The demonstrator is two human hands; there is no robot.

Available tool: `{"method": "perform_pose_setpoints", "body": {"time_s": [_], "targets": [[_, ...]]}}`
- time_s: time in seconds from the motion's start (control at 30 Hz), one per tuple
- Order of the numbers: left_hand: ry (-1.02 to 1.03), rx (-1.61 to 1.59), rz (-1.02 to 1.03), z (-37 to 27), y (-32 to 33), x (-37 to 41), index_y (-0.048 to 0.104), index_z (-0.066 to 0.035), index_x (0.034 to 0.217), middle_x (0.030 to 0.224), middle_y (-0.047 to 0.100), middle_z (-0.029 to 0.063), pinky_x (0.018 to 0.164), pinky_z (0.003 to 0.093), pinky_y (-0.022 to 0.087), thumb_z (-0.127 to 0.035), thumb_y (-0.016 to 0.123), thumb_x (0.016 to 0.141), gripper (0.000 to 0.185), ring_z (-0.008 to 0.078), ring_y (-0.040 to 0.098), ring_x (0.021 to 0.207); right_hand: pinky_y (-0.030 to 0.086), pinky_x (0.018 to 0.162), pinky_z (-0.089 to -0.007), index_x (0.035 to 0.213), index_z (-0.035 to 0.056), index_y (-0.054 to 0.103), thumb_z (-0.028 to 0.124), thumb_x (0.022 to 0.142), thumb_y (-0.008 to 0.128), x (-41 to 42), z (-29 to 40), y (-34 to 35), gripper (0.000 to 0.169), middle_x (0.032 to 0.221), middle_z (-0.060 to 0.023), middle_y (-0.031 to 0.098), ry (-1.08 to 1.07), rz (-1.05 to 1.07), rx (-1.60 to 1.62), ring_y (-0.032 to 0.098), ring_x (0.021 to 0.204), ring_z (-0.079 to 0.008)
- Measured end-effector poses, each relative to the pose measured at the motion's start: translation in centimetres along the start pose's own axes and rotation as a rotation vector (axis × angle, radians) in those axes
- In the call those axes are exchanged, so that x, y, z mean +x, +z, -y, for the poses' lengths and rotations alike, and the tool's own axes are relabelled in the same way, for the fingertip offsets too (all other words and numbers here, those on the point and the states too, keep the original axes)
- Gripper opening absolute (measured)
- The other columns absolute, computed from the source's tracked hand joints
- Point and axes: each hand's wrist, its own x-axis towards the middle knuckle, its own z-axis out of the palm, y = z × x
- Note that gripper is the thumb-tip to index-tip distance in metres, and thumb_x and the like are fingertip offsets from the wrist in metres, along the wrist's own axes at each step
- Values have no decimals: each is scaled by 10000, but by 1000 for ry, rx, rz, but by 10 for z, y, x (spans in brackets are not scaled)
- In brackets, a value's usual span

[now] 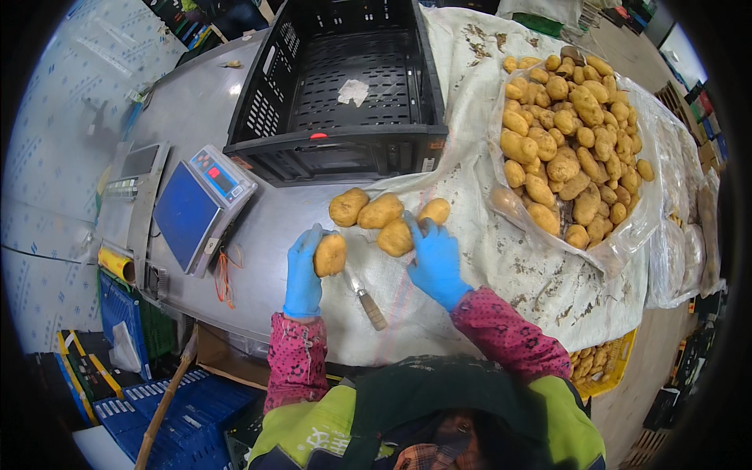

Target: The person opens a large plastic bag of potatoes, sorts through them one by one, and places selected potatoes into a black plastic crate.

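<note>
My left hand (304, 270), in a blue glove, holds a potato (330, 255) above the table. Just to its right, a wooden-handled tool (372, 310) with a metal blade lies on the white woven sheet; part of its blade is hidden. My right hand (436, 258), also gloved in blue, is spread with its fingertips at a loose potato (395, 238) and close to a smaller potato (435, 211). Two more potatoes, one round (349, 207) and one longer (380, 211), lie side by side beyond my hands. A large pile of potatoes (564, 164) fills an open plastic bag at the right.
A black plastic crate (346, 150) with a white scrap inside stands at the back. A digital scale with a blue plate (188, 214) is at the left, orange string (223, 279) beside it. A yellow crate (617, 367) of potatoes sits below right; filled clear bags (684, 235) stand farther right.
</note>
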Motion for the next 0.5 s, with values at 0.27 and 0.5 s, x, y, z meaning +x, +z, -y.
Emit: {"method": "perform_pose_setpoints", "body": {"time_s": [0.27, 0.5], "targets": [[328, 1120, 34, 4, -1, 71, 561, -109, 1325, 1184, 629, 140, 821, 380, 538, -284, 720, 781, 593, 297, 667, 978, 479, 738, -483, 1450, 359, 431, 63, 708, 687, 4, 27, -3, 838, 1383, -170, 463, -172, -37, -382, 576, 960, -309], [206, 1361, 197, 24, -3, 115, 465, -155, 1425, 1311, 582, 154, 961, 419, 490, -373, 739, 734, 774, 353, 606, 1137, 472, 627, -453, 1405, 358, 460, 122, 795, 660, 11, 20, 17, 684, 1373, -121, 472, -74, -51, -295, 580, 924, -306]]}}
